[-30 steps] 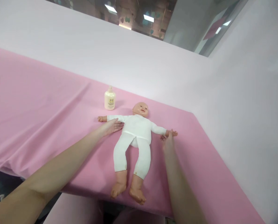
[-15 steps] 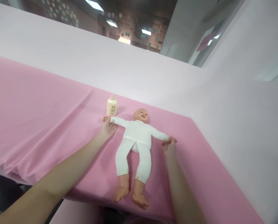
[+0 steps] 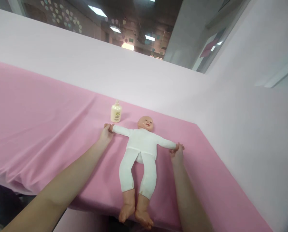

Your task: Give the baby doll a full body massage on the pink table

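Observation:
A baby doll [image 3: 142, 141] with a white cloth body lies on its back, arms stretched out to both sides and bare feet toward me. My left hand [image 3: 106, 133] is closed around the doll's hand on the left, thumb on top. On the other side, my right hand [image 3: 177, 153] grips the doll's other hand, which shows partly between my fingers. Just beyond my left hand stands a cream-coloured pump bottle [image 3: 116, 112] with a small printed label, upright and untouched.
Pink cloth [image 3: 49, 129] covers the table, wrinkled on the left, and the doll's feet reach its front edge. A white wall [image 3: 134, 82] runs along the back and the right side. Above it, a window [image 3: 124, 22] shows ceiling lights and heart-shaped stickers.
My left hand has slid outward from the doll's sleeve and wrist to its hand and closed there. My right hand stays on the other doll hand. The view has shifted slightly.

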The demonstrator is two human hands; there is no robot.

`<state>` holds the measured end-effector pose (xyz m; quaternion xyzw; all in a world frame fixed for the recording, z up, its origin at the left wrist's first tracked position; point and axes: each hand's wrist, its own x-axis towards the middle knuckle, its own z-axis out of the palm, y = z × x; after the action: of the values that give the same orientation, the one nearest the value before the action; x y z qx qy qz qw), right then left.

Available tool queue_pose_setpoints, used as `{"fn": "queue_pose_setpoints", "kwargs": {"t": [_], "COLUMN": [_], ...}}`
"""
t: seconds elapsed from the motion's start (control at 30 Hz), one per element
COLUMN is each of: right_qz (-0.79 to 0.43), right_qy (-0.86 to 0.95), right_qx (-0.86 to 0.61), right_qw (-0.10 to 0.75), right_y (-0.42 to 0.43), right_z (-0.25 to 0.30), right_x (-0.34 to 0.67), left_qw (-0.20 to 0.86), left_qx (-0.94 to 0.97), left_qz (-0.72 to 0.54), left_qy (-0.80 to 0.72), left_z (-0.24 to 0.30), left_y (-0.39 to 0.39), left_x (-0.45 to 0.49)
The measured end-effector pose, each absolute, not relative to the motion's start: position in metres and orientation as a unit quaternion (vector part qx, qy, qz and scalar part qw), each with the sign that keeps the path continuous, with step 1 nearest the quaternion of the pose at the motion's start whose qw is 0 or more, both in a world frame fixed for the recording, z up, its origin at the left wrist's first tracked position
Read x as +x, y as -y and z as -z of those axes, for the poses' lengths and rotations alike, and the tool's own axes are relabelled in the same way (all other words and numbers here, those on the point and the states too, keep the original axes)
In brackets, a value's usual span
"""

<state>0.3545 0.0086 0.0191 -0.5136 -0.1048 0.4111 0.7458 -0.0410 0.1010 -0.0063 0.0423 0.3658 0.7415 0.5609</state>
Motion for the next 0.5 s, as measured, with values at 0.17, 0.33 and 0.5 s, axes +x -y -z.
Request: {"fn": "queue_pose_setpoints", "kwargs": {"t": [0.17,0.33,0.5], "right_qz": [-0.405,-0.404,-0.408], "right_qy": [0.125,0.136,0.146], "right_qx": [-0.523,-0.514,-0.493], "right_qw": [0.74,0.744,0.754], "right_y": [-0.01,-0.01,-0.008], "right_z": [-0.016,-0.017,-0.015], "right_x": [0.355,0.354,0.352], "left_qw": [0.531,0.501,0.472], "left_qx": [0.05,0.05,0.059], "left_qz": [-0.764,-0.783,-0.802], "left_qy": [-0.364,-0.366,-0.36], "left_z": [0.009,0.009,0.009], "left_y": [-0.102,-0.103,-0.101], "left_x": [-0.047,-0.051,-0.057]}}
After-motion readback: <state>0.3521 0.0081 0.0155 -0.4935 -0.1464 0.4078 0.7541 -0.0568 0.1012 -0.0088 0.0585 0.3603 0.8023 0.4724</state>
